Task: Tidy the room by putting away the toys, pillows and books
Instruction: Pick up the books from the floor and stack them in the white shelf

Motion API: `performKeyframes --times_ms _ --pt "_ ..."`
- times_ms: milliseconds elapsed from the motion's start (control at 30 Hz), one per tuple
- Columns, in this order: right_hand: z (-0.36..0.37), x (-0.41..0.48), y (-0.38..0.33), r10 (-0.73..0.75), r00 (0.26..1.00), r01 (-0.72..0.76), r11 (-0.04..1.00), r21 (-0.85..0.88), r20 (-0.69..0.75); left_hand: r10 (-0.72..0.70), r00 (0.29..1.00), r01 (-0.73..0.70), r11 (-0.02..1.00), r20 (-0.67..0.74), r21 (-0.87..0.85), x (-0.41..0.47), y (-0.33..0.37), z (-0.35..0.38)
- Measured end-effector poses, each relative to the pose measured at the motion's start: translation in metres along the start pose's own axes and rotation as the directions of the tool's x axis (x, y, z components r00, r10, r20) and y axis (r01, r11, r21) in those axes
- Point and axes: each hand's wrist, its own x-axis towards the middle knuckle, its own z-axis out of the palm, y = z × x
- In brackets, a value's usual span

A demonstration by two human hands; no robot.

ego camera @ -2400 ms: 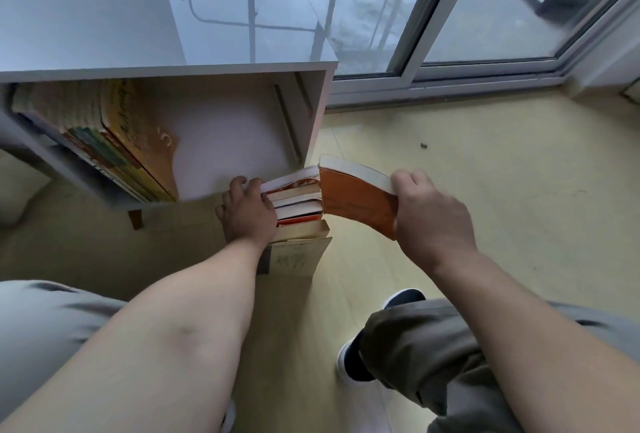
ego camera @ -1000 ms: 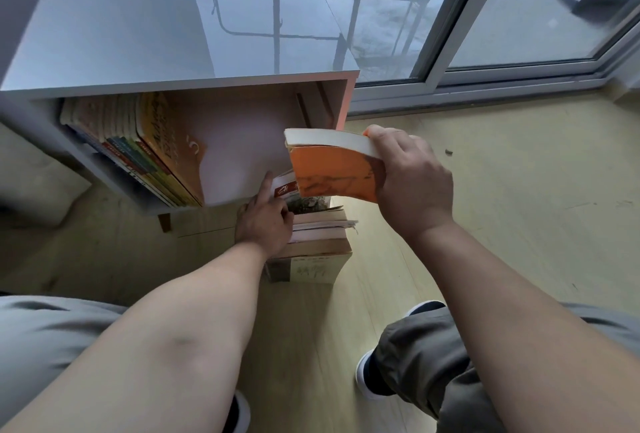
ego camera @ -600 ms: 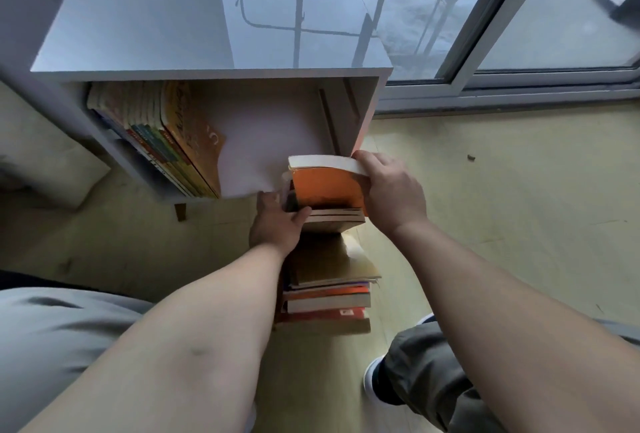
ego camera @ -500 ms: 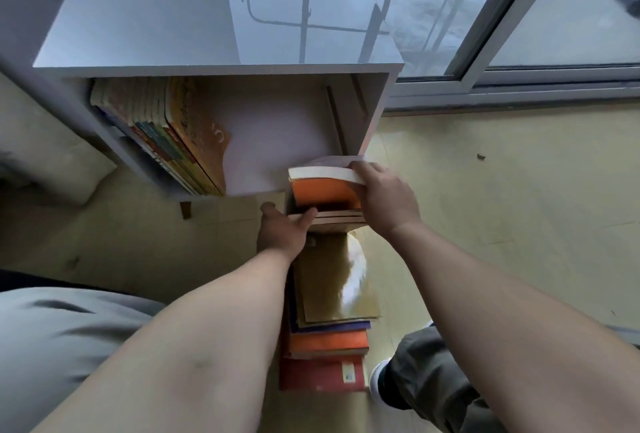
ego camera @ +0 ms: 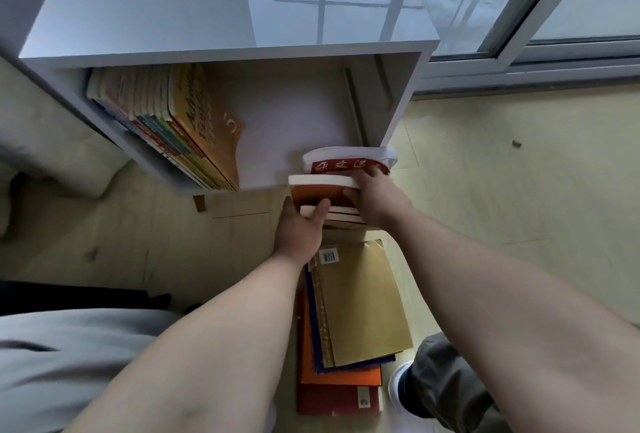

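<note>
A white bookshelf (ego camera: 228, 51) stands open towards me, with several books (ego camera: 180, 120) leaning at its left side. At its front right edge I hold a small bundle of books. My left hand (ego camera: 299, 230) grips the bundle's left side, thumb over the lower books (ego camera: 343, 216). My right hand (ego camera: 375, 198) curls over the top edge of an orange book (ego camera: 318, 191), fingertips touching a red-covered book (ego camera: 341, 164) just beyond it. On the floor below my arms lies a pile topped by a tan book (ego camera: 363, 301).
The shelf's right half (ego camera: 298, 120) holds no books. The floor pile has blue, orange and red books (ego camera: 332, 398) under the tan one. My shoe (ego camera: 398, 384) is beside it. A sliding window (ego camera: 540, 23) runs along the far right.
Both hands have carried the bundle forward and down to the shelf's front edge. The red-covered book now shows beyond the orange one. More of the floor pile is in view.
</note>
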Motion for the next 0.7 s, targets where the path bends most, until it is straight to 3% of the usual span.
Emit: performKeyframes --times_ms 167,300,400,567,700 --pt "-0.001 -0.003 0.003 0.08 0.984 -0.089 0.995 -0.052 -0.158 -0.016 1.0 0.016 1.0 -0.012 -0.002 0.004 0.01 0.003" --pt "0.006 0.0 0.005 0.273 0.921 -0.199 0.943 0.267 -0.277 0.017 1.0 -0.017 1.0 -0.012 0.005 0.013 0.011 0.006" --pt "0.005 0.005 0.007 0.371 0.874 -0.24 0.891 0.386 -0.313 -0.031 0.999 0.031 0.999 -0.031 -0.011 0.021 0.017 0.008" --pt "0.008 0.003 0.009 0.499 0.839 -0.31 0.766 0.563 -0.216 -0.129 0.988 0.128 0.992 -0.083 -0.018 0.033 0.028 0.015" --pt "0.01 0.006 0.013 0.687 0.725 -0.506 0.573 0.645 -0.042 -0.117 0.984 0.12 0.993 -0.136 0.017 0.042 0.032 0.018"
